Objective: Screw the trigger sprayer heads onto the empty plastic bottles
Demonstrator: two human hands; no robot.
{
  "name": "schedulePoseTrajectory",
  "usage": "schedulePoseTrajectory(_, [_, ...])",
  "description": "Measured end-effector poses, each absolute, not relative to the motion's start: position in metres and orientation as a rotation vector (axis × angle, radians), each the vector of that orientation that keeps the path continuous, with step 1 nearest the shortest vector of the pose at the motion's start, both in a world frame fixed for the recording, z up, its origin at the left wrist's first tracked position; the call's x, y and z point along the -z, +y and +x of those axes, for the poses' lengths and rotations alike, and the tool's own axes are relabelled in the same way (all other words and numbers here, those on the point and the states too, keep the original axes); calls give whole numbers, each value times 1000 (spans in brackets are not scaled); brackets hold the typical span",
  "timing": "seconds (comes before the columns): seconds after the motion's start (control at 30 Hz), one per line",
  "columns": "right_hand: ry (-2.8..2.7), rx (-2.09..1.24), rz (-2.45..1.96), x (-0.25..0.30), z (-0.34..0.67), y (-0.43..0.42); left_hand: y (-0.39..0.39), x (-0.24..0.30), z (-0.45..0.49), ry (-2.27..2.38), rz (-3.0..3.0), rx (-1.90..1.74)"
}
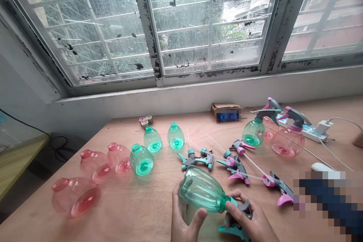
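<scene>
A clear green spray bottle (pixel 202 189) lies tilted on its side between my two hands, its neck toward the right. My left hand (pixel 185 215) wraps round the bottle's body near its base, thumb along the near side. At the neck, my right hand (pixel 249 215) grips the grey and teal trigger spray head (pixel 235 230), which sits against the bottle's mouth; how far it is screwed on I cannot tell. Just beyond the bottle lie several loose spray heads with thin tubes, some teal (pixel 195 160), some pink and grey (pixel 238 168).
Open green bottles (pixel 141 162) and pink bottles (pixel 76 196) stand at the left. Bottles with spray heads, one green (pixel 253 133) and two pink (pixel 287 141), stand at the back right by a power strip (pixel 312 134). A small cardboard box (pixel 226 106) sits near the wall.
</scene>
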State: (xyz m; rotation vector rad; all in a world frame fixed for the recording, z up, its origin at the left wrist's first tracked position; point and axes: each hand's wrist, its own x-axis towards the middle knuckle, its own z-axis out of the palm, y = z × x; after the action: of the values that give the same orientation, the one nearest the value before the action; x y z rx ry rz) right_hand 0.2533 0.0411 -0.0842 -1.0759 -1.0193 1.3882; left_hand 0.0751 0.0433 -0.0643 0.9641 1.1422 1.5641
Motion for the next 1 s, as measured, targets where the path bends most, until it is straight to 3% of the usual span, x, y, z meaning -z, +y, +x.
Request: schedulePoseTrajectory(1.0, [-939,-1426,-1032,81,253,40,40,79,82,1096,1103,-1422])
